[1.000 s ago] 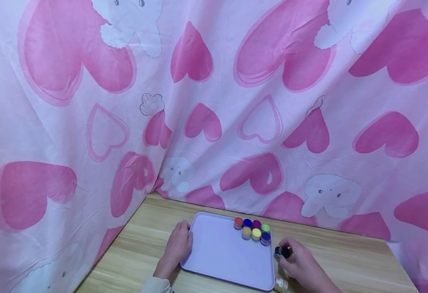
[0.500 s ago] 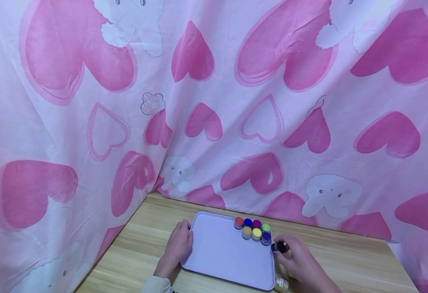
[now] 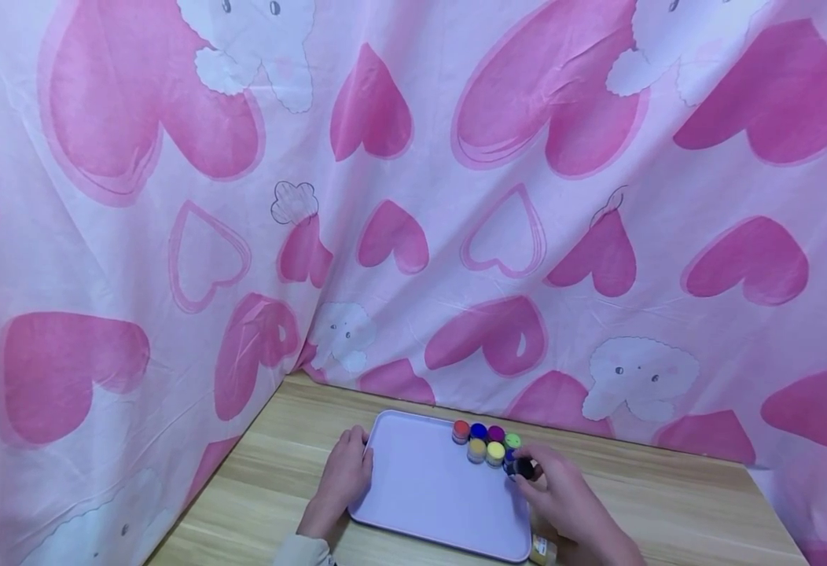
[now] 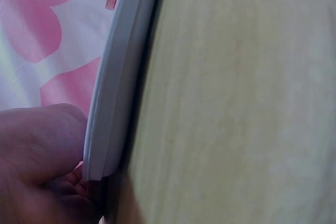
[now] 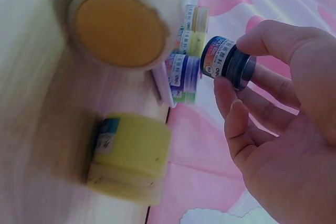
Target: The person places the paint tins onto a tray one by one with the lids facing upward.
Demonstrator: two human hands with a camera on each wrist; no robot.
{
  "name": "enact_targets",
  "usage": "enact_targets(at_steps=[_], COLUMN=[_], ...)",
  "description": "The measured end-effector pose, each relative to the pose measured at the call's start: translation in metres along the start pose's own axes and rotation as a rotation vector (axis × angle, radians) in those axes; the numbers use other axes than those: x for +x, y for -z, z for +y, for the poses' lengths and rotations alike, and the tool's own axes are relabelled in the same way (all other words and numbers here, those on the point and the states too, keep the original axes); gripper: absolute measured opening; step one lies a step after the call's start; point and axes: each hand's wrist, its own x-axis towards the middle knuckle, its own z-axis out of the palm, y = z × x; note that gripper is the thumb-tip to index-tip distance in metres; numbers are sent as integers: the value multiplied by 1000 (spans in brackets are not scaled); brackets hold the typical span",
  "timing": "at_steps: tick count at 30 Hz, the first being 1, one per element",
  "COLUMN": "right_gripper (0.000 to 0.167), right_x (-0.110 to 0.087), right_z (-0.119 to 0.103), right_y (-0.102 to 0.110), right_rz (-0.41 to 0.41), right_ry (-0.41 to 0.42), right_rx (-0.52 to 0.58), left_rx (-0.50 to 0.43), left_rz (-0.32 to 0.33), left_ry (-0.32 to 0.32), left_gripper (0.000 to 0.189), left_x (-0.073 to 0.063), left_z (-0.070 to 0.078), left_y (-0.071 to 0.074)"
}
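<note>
Fingers and thumb of my right hand (image 3: 562,491) pinch a small black paint jar (image 5: 224,62), held above the tray's right edge. That jar partly hides a violet paint jar (image 5: 184,73) in the head view. On the left, my left hand (image 3: 346,472) grips the edge of the pale lilac tray (image 3: 435,491), its thumb over the rim in the left wrist view. Two rows of paint jars stand in the tray's far right corner: red (image 3: 461,431), blue (image 3: 479,431), magenta (image 3: 495,434) and green (image 3: 513,441) behind, tan (image 3: 477,450), yellow (image 3: 495,453) and violet in front.
Outside the tray's near right corner lies an ochre jar (image 3: 543,549). The right wrist view has a jar with an orange end (image 5: 121,30) and a yellow jar (image 5: 131,156) close to the camera. A heart-patterned curtain (image 3: 392,236) borders the wooden table (image 3: 668,487).
My right hand has carried the black paint jar leftward and away from me, from beside the tray to over its right edge near the violet jar. The left hand has stayed put.
</note>
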Motion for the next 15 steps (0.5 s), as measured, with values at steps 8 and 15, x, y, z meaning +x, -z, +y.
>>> enact_targets(at_steps=[8, 15], right_gripper=[34, 33], right_x=[6, 13], right_z=[-13, -22], right_y=[-3, -8], right_rz=[-4, 34], right_ry=[34, 80], right_rx=[45, -1], left_rx=[-10, -3], left_rz=[-15, -15], left_ry=[11, 5], left_gripper=[14, 14], left_x=[-1, -1], left_z=[3, 3], left_y=[3, 3])
